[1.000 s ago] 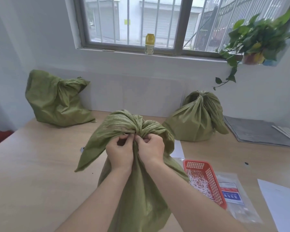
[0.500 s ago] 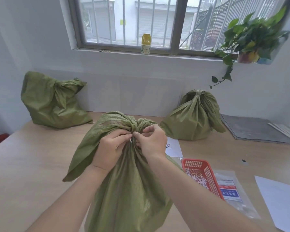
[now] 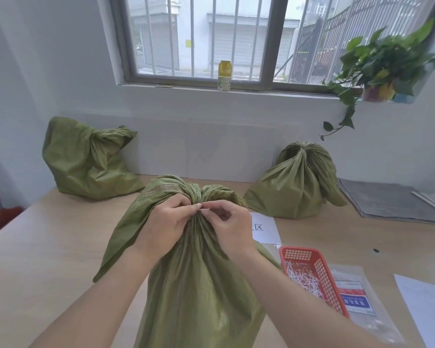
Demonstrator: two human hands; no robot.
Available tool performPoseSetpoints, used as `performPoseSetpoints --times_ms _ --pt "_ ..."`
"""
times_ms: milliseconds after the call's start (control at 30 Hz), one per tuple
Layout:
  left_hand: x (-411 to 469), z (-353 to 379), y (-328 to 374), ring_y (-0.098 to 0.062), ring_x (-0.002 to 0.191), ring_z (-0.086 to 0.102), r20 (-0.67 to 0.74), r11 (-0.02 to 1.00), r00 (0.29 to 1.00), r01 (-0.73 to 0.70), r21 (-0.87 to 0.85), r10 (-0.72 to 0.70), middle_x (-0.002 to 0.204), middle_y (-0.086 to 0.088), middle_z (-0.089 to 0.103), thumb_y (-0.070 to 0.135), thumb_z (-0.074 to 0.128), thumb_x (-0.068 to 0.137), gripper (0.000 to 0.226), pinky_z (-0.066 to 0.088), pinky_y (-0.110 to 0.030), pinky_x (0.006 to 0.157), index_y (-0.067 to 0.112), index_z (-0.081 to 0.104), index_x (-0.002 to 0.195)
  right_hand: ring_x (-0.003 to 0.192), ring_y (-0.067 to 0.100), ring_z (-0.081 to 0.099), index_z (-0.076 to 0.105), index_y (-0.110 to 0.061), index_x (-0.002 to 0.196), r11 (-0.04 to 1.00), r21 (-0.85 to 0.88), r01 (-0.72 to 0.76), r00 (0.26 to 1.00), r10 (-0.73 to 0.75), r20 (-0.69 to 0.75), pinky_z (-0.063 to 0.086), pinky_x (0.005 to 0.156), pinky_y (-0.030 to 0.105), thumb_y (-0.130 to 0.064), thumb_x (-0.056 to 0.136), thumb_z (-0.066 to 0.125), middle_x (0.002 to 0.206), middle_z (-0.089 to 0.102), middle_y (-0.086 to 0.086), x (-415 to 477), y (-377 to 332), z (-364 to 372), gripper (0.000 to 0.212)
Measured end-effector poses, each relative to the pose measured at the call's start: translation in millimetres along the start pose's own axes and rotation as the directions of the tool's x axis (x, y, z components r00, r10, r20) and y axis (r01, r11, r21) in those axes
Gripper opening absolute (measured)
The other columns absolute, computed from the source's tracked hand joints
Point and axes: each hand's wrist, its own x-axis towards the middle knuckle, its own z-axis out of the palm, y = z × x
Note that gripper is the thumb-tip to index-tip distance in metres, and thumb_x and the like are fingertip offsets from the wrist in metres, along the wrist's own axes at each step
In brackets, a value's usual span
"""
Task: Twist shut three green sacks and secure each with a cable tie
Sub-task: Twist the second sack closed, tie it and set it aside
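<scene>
A green sack (image 3: 194, 285) stands in front of me with its neck gathered into a bunch. My left hand (image 3: 163, 224) grips the gathered neck from the left. My right hand (image 3: 226, 224) pinches at the same spot from the right, fingertips meeting those of the left hand; a thin pale tie end seems to sit between them. A second green sack (image 3: 86, 159) leans on the wall at the back left, its top twisted. A third green sack (image 3: 299, 184) stands at the back right, its neck bound with a pale tie.
A red basket (image 3: 324, 280) of white cable ties sits right of the near sack, with a clear packet (image 3: 357, 300) beside it. Paper sheets (image 3: 264, 227) lie on the wooden table (image 3: 48, 247). Grey mats (image 3: 387, 199) lie far right. A plant (image 3: 382, 66) hangs over the sill.
Both hands stayed at the sack's neck; the fingertips shifted from gripping the bunch side by side to pinching together at its front. The view tilted slightly.
</scene>
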Motion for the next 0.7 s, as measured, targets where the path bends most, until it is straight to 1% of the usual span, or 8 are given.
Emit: performPoseSetpoints --times_ms 100,167,233,333,433,567,700 --pt "0.4 -0.3 -3.8 -0.013 0.073 0.055 0.008 1.000 1.000 0.005 0.012 -0.005 0.086 0.002 0.058 0.011 0.065 0.096 0.024 0.049 -0.028 0.068 0.012 0.079 0.115 0.081 0.006 0.075 0.081 -0.016 0.095 1.000 -0.002 0.009 1.000 -0.009 -0.019 0.060 0.083 0.025 -0.012 0.084 0.085 0.085 0.080 -0.008 1.1 -0.6 0.4 0.013" --pt "0.7 -1.4 -6.7 -0.011 0.073 0.053 0.015 1.000 1.000 0.004 0.016 -0.004 0.086 0.002 0.057 0.007 0.067 0.095 0.024 0.047 -0.024 0.068 0.012 0.079 0.116 0.080 0.004 0.074 0.080 -0.015 0.094 1.000 -0.015 0.012 1.000 -0.012 -0.014 0.059 0.081 0.020 -0.011 0.082 0.087 0.083 0.079 -0.009 2.8 -1.9 0.5 0.014" --pt "1.6 -2.9 -8.0 -0.007 0.073 0.050 0.024 1.000 1.000 0.003 0.015 -0.003 0.086 0.003 0.056 0.009 0.065 0.095 0.025 0.043 -0.018 0.070 0.012 0.079 0.116 0.078 0.003 0.074 0.080 -0.015 0.092 1.000 -0.028 0.009 1.000 -0.009 -0.009 0.057 0.079 0.016 -0.010 0.081 0.087 0.081 0.078 -0.010 4.3 -3.9 1.0 0.014" --pt "3.6 -3.9 -7.9 -0.004 0.074 0.047 0.044 1.000 0.999 0.003 0.008 -0.003 0.086 0.003 0.056 0.013 0.063 0.096 0.026 0.040 -0.015 0.071 0.012 0.079 0.116 0.076 0.003 0.073 0.080 -0.017 0.089 0.999 -0.044 0.015 1.000 -0.016 -0.010 0.054 0.077 0.013 -0.008 0.080 0.087 0.079 0.078 -0.011 6.2 -5.8 1.9 0.014" --pt "4.2 -5.3 -9.9 -0.003 0.074 0.048 0.049 1.000 0.999 0.014 -0.007 -0.013 0.087 0.003 0.057 0.011 0.064 0.095 0.025 0.039 -0.010 0.073 0.012 0.079 0.115 0.075 0.003 0.073 0.081 -0.016 0.088 0.998 -0.055 0.025 0.999 -0.027 -0.025 0.055 0.076 0.014 -0.008 0.079 0.088 0.077 0.078 -0.011 8.1 -5.5 2.5 0.014" --pt "3.2 -7.7 -12.5 -0.004 0.074 0.049 0.054 1.000 0.998 0.023 -0.012 -0.023 0.087 0.003 0.057 0.006 0.067 0.094 0.024 0.037 -0.008 0.075 0.012 0.079 0.115 0.073 0.003 0.072 0.080 -0.015 0.088 0.996 -0.076 0.036 0.998 -0.040 -0.049 0.059 0.078 0.021 -0.009 0.077 0.089 0.076 0.077 -0.011 8.3 -4.6 3.6 0.015" --pt "3.9 -8.5 -14.7 -0.003 0.073 0.047 0.071 1.000 0.997 0.026 -0.007 -0.025 0.087 0.004 0.055 -0.001 0.070 0.092 0.028 0.035 -0.005 0.075 0.011 0.079 0.115 0.073 0.002 0.072 0.079 -0.017 0.087 0.993 -0.109 0.041 0.997 -0.047 -0.054 0.060 0.080 0.026 -0.009 0.077 0.089 0.075 0.077 -0.012 10.2 -4.6 5.9 0.016"
